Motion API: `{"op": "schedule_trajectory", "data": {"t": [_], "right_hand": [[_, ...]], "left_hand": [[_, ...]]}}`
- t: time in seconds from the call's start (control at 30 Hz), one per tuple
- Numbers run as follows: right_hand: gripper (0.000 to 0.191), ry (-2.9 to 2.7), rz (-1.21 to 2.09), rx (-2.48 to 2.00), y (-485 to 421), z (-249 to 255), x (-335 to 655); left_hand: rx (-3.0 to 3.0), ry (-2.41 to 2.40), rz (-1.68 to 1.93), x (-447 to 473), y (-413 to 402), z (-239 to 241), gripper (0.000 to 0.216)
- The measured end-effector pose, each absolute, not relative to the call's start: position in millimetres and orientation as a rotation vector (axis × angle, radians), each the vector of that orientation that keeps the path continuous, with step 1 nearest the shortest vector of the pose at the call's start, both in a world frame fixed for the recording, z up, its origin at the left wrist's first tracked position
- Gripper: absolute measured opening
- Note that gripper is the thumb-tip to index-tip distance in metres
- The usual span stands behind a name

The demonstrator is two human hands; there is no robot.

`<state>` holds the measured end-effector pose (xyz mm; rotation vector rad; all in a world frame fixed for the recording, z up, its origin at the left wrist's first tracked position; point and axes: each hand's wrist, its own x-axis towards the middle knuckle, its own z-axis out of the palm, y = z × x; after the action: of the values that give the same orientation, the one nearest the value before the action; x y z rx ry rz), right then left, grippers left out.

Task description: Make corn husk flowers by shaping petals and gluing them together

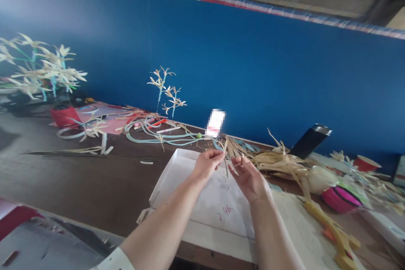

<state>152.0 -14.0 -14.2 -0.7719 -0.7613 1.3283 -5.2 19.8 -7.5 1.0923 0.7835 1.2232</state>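
Observation:
Above a white cardboard box lid with red handwriting, both hands are raised close together. My left hand is closed in a pinch on a thin, pale dried-leaf strip, which stands nearly upright at the fingertips. Just to the right, my right hand has its fingers loosely curled and apart, near the strip, with nothing visible in them. Behind the hands lies a bundle of dried husk leaves. The fine detail at the fingertips is blurred.
Pale blue tubing and red scraps lie left of the box. Flower stems stand against the blue partition. A black flask, a pink pouch and a yellow glue gun lie to the right. A phone stands behind.

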Motion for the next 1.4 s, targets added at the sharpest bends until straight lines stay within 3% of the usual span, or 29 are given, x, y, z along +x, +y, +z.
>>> {"op": "schedule_trajectory", "data": {"t": [0.63,0.93,1.4], "right_hand": [[0.015,-0.591,1.413,-0.808,-12.9,-12.5,146.2],[0.025,-0.735,1.254,-0.898,-15.1,-11.9,140.7],[0.019,-0.971,0.914,-1.094,-13.9,-13.1,133.4]], "left_hand": [[1.279,0.833,1.151,-1.8,15.7,-8.5,0.029],[1.318,0.955,1.219,-4.0,12.3,-1.7,0.028],[1.39,0.973,1.235,-3.3,15.0,-6.2,0.025]]}}
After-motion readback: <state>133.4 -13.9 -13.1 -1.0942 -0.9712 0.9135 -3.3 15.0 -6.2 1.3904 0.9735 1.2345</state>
